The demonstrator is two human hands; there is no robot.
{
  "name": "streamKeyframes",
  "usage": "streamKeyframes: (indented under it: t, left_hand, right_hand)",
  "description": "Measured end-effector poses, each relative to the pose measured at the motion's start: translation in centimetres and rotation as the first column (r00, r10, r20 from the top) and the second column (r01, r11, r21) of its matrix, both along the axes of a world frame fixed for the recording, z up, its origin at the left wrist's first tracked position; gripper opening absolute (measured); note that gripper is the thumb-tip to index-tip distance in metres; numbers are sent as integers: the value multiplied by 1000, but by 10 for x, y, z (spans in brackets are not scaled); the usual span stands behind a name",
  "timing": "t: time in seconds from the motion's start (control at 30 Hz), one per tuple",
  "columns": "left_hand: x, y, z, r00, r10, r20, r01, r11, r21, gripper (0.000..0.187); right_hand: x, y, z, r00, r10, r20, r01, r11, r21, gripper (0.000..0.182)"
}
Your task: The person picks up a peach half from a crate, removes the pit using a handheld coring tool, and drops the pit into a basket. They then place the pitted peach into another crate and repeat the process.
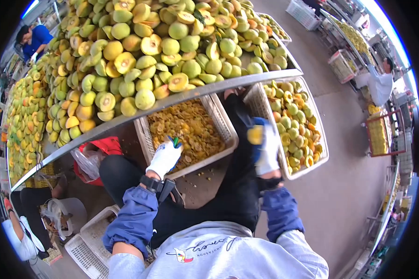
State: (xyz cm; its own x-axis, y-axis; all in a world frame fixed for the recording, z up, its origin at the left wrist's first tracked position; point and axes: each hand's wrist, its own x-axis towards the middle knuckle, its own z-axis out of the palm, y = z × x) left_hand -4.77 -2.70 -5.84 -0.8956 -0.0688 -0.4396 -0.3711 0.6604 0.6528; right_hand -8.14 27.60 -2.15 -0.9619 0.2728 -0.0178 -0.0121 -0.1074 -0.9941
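Observation:
My left hand (165,157), in a white and blue work glove, is closed around a small tool with a green and dark end (175,141); its working end is hidden. It is over a crate (232,139) of yellow-brown fruit scraps (186,128). My right hand (266,151), gloved too and blurred by motion, holds a yellow fruit piece (254,135) above my right leg, beside a crate (297,175) of green-yellow fruit halves (293,123). Ahead, a metal-edged table (186,99) carries a large heap of halved fruit (167,51).
A red bag (109,146) with clear plastic lies left of my left knee. An empty-looking white crate (86,255) and a white bucket (70,215) stand at lower left. Other people (35,39) sit at the table's left side; another person (379,83) works far right near a cart (385,132).

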Motion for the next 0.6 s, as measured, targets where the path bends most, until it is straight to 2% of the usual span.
streamKeyframes:
  t: [0.03,0.07,0.1,0.13,0.17,0.2,0.27,0.3,0.33,0.37,0.4,0.47,0.5,0.57,0.6]
  left_hand:
    - [2,-8,-8,999,-37,-9,36,998,-59,35]
    - [8,-15,-18,997,-76,-9,74,990,-116,35]
    - [14,-22,-38,996,-68,-52,62,993,-105,31]
    - [17,-15,-8,998,-21,57,29,992,-126,39]
    - [19,-15,-10,999,-48,11,49,985,-164,40]
    - [25,-17,-12,997,-75,-30,67,977,-204,41]
    - [27,-15,-12,995,-94,29,98,951,-292,45]
    - [28,-14,-18,995,-102,-24,87,934,-348,43]
    - [30,-13,-24,990,-119,-73,80,912,-403,42]
    - [26,-11,-19,990,-143,-13,124,897,-425,44]
    - [22,-10,-14,981,-192,9,174,865,-470,44]
    - [19,-9,-11,978,-209,29,195,842,-503,44]
    - [21,-9,-12,981,-192,29,179,837,-516,44]
    - [23,-14,-22,987,-157,40,156,857,-492,49]
    - [27,-16,-25,990,-137,16,128,872,-473,51]
  right_hand:
    - [-7,33,21,992,-119,-45,127,944,305,37]
    - [-22,79,-9,944,-284,-165,329,820,468,32]
    - [-28,122,-27,920,-269,-285,388,523,759,30]
    - [-29,162,-46,935,-146,-322,352,294,889,32]
    - [-27,188,-58,978,-128,-163,176,91,980,35]
    - [-28,206,-73,984,-176,-35,35,-3,999,41]
    - [-42,181,-59,960,-213,-183,163,-107,981,45]
    - [-51,145,-30,949,-102,-299,300,-7,954,44]
    - [-56,92,8,935,-14,-355,354,120,928,43]
    - [-66,51,26,919,69,-387,338,364,868,42]
    - [-71,7,48,878,187,-441,361,348,865,43]
    - [-76,-72,76,839,268,-474,308,486,818,52]
    - [-86,-100,74,794,345,-501,287,514,808,58]
    - [-96,-154,67,794,409,-450,221,495,840,67]
    - [-98,-175,58,833,388,-395,233,401,886,67]
